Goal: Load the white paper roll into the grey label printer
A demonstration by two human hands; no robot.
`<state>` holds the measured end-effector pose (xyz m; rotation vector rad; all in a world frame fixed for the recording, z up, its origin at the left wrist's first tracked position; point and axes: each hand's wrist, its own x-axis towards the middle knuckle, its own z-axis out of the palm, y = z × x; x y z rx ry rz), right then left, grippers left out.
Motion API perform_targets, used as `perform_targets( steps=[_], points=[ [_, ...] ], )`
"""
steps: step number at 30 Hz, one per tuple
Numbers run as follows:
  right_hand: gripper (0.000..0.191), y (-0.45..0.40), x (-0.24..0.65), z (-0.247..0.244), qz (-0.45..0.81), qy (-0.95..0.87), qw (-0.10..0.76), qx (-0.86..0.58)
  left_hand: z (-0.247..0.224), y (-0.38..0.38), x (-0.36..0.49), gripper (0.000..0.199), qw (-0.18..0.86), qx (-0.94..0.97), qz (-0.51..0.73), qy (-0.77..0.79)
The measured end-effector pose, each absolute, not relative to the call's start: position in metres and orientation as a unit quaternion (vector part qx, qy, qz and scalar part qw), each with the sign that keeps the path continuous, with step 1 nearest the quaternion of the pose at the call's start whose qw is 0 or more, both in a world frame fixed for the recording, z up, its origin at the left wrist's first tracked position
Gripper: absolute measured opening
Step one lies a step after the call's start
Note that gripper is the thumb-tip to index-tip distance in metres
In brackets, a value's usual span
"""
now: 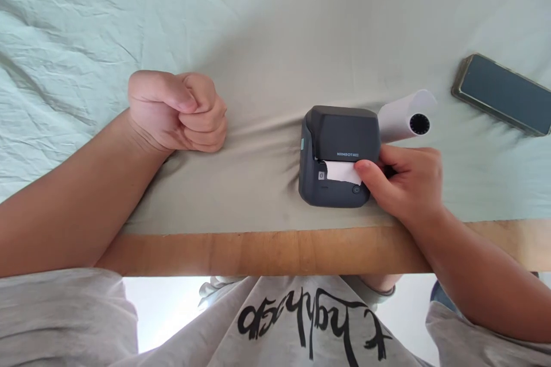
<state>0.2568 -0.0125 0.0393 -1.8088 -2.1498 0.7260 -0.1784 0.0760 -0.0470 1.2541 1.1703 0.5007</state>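
Note:
A dark grey label printer point(344, 132) lies on the cloth, with a strip of white label paper point(342, 172) sticking out of its slot. My right hand point(413, 183) grips the printer's right side. Its thumb rests over the right end of the paper strip, near the power button, while the other fingers are partly hidden behind the body. Left of the printer and apart from it, my left hand point(181, 112) is closed in a fist on the cloth, with nothing showing in it.
Just behind my right hand lies a roll of white paper point(398, 117) with a black core. A dark phone point(505, 92) sits farther right. Pale green, wrinkled cloth point(267, 28) covers the surface up to a wooden front edge point(267, 253).

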Motion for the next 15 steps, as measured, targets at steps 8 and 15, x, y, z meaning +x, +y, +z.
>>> perform_targets(
  steps=[8,15],
  points=[
    [0.06,-0.012,0.255,0.051,0.257,-0.739,0.087,-0.617,-0.054,0.073,-0.181,0.086,0.695,0.521,0.255,0.425],
    [0.055,-0.013,0.25,0.054,0.265,-0.734,0.09,-0.619,-0.051,0.069,-0.181,0.094,0.708,0.501,0.2,0.456]
  ],
)
